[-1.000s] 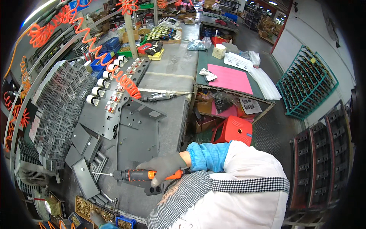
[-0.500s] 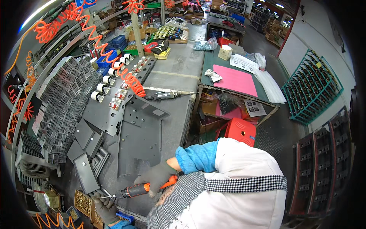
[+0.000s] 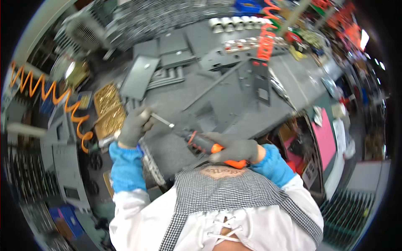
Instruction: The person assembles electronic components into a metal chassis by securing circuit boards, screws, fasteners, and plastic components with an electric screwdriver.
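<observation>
My right hand [image 3: 234,149], in a grey glove, is wrapped round an orange and black power screwdriver [image 3: 202,142] in front of my chest. Its metal bit [image 3: 163,120] points left and slightly away from me. At the bit's tip, the gloved fingers of my left hand [image 3: 135,125] are pinched together; whatever lies between them is too small and blurred to name. Beyond both hands lies a large grey sheet-metal panel [image 3: 228,94] with holes and a raised edge. Grey metal plates [image 3: 140,77] and stacked bars [image 3: 167,78] rest to its left.
Boxes of brass-coloured screws [image 3: 106,100] stand just beyond my left hand. An orange coiled hose [image 3: 50,90] hangs at the left, another [image 3: 266,44] at the far right. A silver pneumatic tool [image 3: 279,88] lies right of the panel. White rollers [image 3: 234,25] line the back.
The view has swung left, so both forearms and the screw boxes now show more fully. My right hand still grips the screwdriver, and my left fingers stay at the bit's tip.
</observation>
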Demonstrator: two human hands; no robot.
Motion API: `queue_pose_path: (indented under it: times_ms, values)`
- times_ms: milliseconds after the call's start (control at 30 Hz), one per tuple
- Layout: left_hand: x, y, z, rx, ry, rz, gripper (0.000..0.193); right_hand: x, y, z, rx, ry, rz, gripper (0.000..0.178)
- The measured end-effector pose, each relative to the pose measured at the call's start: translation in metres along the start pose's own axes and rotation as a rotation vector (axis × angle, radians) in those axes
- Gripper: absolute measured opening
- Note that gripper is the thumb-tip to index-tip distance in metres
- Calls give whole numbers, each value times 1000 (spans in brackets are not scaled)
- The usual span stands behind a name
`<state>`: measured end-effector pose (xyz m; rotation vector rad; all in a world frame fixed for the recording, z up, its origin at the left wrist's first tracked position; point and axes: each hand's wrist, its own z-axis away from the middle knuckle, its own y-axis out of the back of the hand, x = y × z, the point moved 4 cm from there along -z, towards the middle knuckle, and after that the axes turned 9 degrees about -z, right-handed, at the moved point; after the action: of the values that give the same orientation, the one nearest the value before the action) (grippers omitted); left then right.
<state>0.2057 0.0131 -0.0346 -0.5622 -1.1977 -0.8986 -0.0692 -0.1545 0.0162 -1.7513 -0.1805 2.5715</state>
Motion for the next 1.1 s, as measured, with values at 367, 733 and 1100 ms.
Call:
queue_pose_path:
  times_ms: [367,733,1100]
  values:
    - [-18,17,-5,-101,-207,-178,53,-10,10,-25,-125,-170,-41,75]
    - [4,59,-53,82,-52,-109,45,-20,41,-55,-70,22,-88,85]
    - [-38,87,-181,-178,-483,-1847,23,-65,111,-83,193,46,-140,88]
